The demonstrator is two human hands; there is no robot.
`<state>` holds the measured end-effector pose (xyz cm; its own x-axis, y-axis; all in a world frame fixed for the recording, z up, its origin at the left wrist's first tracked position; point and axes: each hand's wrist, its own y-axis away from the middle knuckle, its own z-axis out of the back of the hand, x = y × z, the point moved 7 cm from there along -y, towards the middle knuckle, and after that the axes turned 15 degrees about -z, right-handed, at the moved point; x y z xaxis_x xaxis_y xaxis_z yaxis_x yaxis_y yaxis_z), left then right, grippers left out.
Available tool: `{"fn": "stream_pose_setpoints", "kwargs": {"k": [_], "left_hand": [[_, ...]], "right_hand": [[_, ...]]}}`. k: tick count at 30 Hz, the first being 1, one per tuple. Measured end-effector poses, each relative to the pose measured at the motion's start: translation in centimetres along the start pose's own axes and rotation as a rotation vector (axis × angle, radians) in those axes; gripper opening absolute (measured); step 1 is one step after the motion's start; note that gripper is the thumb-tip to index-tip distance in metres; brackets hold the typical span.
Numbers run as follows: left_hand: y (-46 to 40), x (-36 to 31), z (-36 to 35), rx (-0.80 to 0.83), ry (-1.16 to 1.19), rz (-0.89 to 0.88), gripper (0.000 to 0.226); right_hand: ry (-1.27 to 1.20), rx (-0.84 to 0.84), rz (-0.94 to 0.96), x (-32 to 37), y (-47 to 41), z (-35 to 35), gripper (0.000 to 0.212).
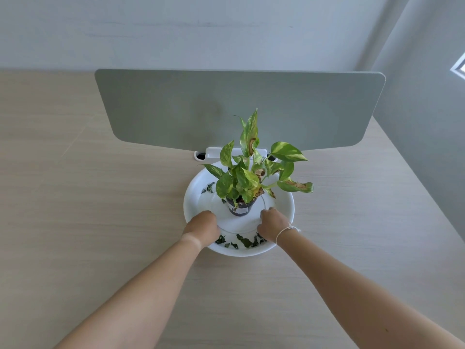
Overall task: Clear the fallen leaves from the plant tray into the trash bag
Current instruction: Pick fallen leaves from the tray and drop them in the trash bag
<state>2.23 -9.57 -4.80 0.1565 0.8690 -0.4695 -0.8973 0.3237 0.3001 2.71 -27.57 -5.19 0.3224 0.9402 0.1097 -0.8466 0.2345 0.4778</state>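
Both hands sit inside the white plant tray [285, 205] on the tabletop [100, 197]: left hand [201, 227] and right hand [273, 225], fingers curled, grasp unclear. Dark fallen leaves [245, 241] lie along the tray's near rim, between them. The pot [240, 209] at the tray's centre carries an unreadable label.

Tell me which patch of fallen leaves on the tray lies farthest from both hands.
The small dark clump at the tray's far-left side, beside the potted plant. The other leaves lie along the near rim, between the left hand and right hand.
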Motion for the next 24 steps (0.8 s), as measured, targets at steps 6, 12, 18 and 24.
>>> {"fn": "stream_pose_setpoints", "kwargs": {"k": [6, 12, 18, 24], "left_hand": [[0.5, -0.7, -0.8, 0.013, 0.153, 0.039, 0.036], [0.3, -1.4, -1.1, 0.05, -0.03, 0.033, 0.067], [0.3, -1.5, -1.5, 0.058, -0.1, 0.014, 0.059], [0.2, -1.0, -1.3, 0.059, -0.11, -0.021, 0.026]], "right_hand": [[0.015, -0.009, 0.013, 0.5, 1.1, -0.7, 0.06], [0.08, -0.027, 0.005, 1.2, 1.9, -1.3, 0.077], [0.105, -0.071, -0.007, 1.2, 2.0, -1.5, 0.071], [0.065, -0.046, 0.014, 0.6, 1.6, -1.4, 0.051]]}}
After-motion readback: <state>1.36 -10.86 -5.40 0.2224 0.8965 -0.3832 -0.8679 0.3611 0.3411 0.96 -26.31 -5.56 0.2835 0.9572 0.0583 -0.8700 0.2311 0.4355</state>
